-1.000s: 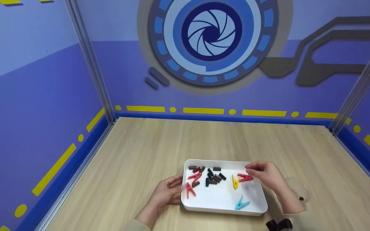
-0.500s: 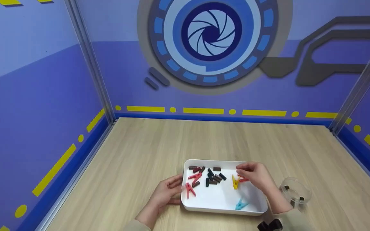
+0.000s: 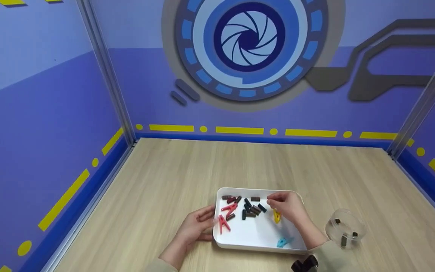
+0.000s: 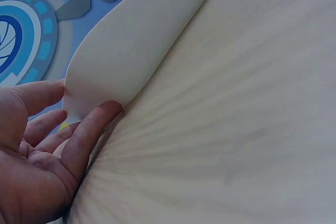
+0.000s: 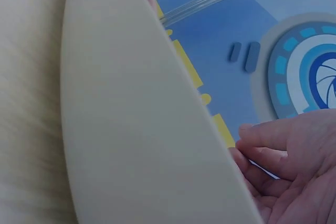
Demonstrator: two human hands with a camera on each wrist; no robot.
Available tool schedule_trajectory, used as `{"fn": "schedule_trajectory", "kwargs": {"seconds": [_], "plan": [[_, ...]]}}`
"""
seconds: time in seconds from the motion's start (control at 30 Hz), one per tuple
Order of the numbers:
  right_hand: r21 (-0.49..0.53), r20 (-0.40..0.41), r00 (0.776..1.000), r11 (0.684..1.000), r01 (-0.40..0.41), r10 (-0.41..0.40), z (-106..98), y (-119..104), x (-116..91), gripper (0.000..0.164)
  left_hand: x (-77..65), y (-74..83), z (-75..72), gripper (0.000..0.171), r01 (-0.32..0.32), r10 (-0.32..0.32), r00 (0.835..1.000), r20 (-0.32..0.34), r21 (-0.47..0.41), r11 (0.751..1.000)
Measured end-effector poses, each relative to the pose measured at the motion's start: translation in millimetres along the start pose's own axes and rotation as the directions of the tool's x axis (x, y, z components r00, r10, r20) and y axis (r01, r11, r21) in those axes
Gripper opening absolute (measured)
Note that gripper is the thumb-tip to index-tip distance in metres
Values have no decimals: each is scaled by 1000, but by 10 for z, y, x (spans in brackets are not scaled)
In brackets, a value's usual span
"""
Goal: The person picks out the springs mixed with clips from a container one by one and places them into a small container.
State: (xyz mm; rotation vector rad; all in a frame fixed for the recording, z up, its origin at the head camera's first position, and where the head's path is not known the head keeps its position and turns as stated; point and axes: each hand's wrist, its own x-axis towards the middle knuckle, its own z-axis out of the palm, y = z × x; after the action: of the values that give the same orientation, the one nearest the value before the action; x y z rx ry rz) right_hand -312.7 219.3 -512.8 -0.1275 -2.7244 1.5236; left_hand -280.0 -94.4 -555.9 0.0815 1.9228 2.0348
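Observation:
A white tray [image 3: 251, 236] lies on the table. Along its left wall rests my left hand [image 3: 195, 226], its fingers touching the outside; the left wrist view shows the fingertips [image 4: 107, 109] against the tray wall. My right hand [image 3: 287, 206] hovers over the tray's right part, thumb and forefinger close together, with nothing visible between them. Just left of it lie small black and brown cylinders [image 3: 254, 209]. Beneath the hand a yellow clothespin [image 3: 276, 216] is partly covered. Two pinkish-red clothespins [image 3: 223, 223] lie at the tray's left; a blue clothespin [image 3: 282, 242] is near the front.
Right of the tray stands a round clear container [image 3: 346, 228] holding a few dark cylinders. More brown cylinders [image 3: 226, 197] lie in the tray's back left corner. Printed blue panels [image 3: 157, 90] border the wooden table [image 3: 164, 170] at the back and sides.
My right hand has moved left over the tray, from its right edge toward the dark cylinders, covering the red clothespin on the right and uncovering the clear container. My left hand stays put.

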Motion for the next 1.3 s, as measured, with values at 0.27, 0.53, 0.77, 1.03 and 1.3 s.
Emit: {"fn": "schedule_trajectory", "kwargs": {"seconds": [0.27, 0.53, 0.77, 1.03, 1.3], "plan": [[-29, -45, 998, 999, 30, -32, 134, 22, 13, 7, 3, 1, 5, 64, 9, -9, 1000, -1, 3, 1000], [-143, -76, 994, 988, 64, -76, 221, 33, -3, 6, 18, 17, -8, 63, -1, 1, 1000, 10, 5, 1000], [-256, -60, 976, 948, 189, -211, 294, 63, -25, 9, 2, 4, -2, 63, 1, -1, 1000, 3, 5, 1000], [-369, -16, 951, 886, 283, -310, 324, 84, -42, 13, 9, 7, 1, 63, 16, -16, 1000, -12, 20, 1000], [-436, 6, 914, 822, 367, -405, 335, 105, -47, 14, 15, 1, 2, 63, 20, -19, 1000, -18, 25, 999]]}}
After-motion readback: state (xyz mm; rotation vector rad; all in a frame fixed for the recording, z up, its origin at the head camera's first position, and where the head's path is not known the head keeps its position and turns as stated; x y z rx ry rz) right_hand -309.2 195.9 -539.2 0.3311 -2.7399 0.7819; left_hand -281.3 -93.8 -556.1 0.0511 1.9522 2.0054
